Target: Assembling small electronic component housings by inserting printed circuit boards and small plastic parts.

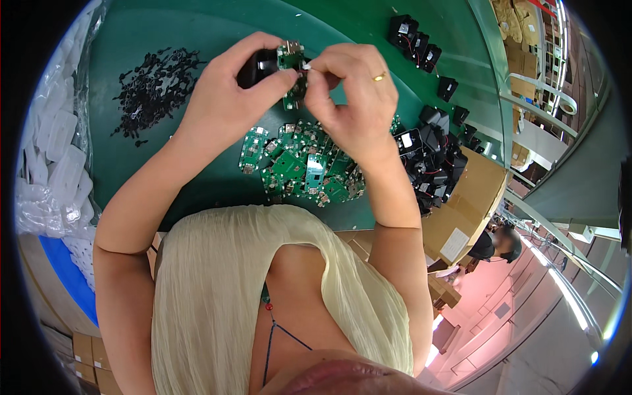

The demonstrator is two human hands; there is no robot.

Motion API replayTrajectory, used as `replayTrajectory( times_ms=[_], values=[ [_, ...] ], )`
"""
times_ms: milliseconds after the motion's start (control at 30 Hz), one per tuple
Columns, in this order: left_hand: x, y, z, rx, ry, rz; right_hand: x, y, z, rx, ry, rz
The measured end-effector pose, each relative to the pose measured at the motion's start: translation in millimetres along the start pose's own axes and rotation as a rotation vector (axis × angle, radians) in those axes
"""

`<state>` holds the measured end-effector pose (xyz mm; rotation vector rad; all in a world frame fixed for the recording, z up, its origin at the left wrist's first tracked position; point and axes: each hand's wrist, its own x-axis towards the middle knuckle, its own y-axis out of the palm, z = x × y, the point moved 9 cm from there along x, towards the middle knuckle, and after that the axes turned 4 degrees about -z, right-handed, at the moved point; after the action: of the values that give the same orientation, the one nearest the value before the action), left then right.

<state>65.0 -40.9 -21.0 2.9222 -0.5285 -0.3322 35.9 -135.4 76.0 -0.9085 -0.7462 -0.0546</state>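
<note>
Above the green work table, my left hand is closed round a black plastic housing and a green circuit board, its thumb pressed on the board. At the board's right edge, my right hand pinches a small white connector between thumb and forefinger. Whether the connector is seated in the board is too small to tell. Below both hands lies a loose heap of green circuit boards. Left of my left hand is a pile of small black parts with slim, knobbed shapes.
Black housings with thin wires are heaped at the right by a cardboard box. More black housings stand at the far right. Clear plastic bags with translucent white parts line the left edge. A person is in the right background.
</note>
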Motion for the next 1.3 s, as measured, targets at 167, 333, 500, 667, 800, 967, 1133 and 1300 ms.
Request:
replayTrajectory(
  times_ms=[167,333,500,667,800,967,1133,1300],
  values=[
    [-1,-4,-2,0.010,-0.061,-0.010,2,2,8,-0.248,-0.157,0.189],
    [-1,-5,0,0.046,-0.057,-0.011,3,6,9,-0.219,-0.099,0.235],
    [0,-8,-7,0.205,0.087,-0.064,-1,13,1,-0.120,0.085,0.267],
    [-2,-10,-21,0.340,0.255,-0.130,-1,16,1,-0.135,0.134,0.259],
    [-2,-11,-20,0.343,0.261,-0.132,1,17,5,-0.155,0.096,0.237],
    [-3,-9,-23,0.341,0.287,-0.125,0,21,7,-0.193,0.068,0.298],
    [-7,-7,-32,0.450,0.428,-0.176,0,24,13,-0.282,0.023,0.301],
    [-12,-7,-41,0.558,0.524,-0.230,7,21,23,-0.372,0.028,0.206]
  ],
)
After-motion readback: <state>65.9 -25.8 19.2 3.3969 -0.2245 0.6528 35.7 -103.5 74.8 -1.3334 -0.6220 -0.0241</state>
